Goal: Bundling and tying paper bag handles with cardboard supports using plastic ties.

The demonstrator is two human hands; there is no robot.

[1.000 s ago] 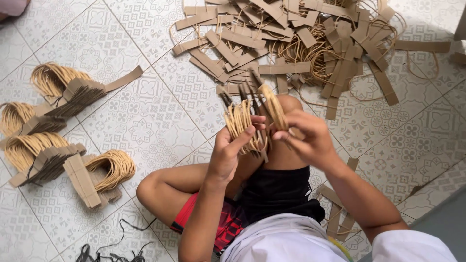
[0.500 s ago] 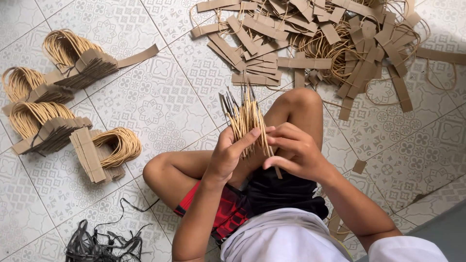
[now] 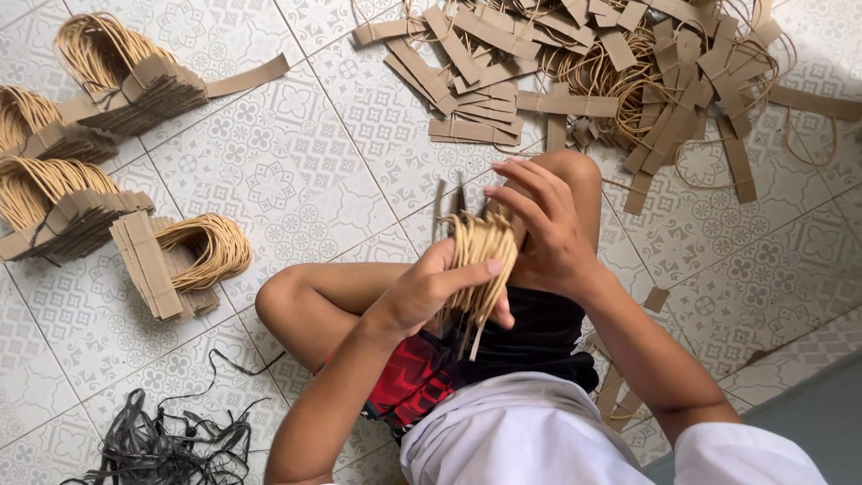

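I sit cross-legged on a patterned tile floor. My left hand (image 3: 429, 292) grips a bunch of tan paper-cord handles with brown card strips (image 3: 479, 250), held upright above my lap. My right hand (image 3: 541, 224) rests against the far side of the same bunch, fingers spread over the top of it. A large loose pile of brown card strips and tan cord loops (image 3: 628, 63) lies on the floor beyond my knee (image 3: 566, 171).
Several stacked bundles of finished handles lie at the left: one top left (image 3: 126, 72), two at the left edge (image 3: 54, 207), one nearer me (image 3: 180, 260). A tangle of black cords (image 3: 162, 440) lies at the bottom left. A grey strip of floor (image 3: 790, 404) runs at the bottom right.
The view has shifted, so the pile sits higher and the bundles further left. The bunch has turned more upright in my hands, and my right hand has moved up behind it.
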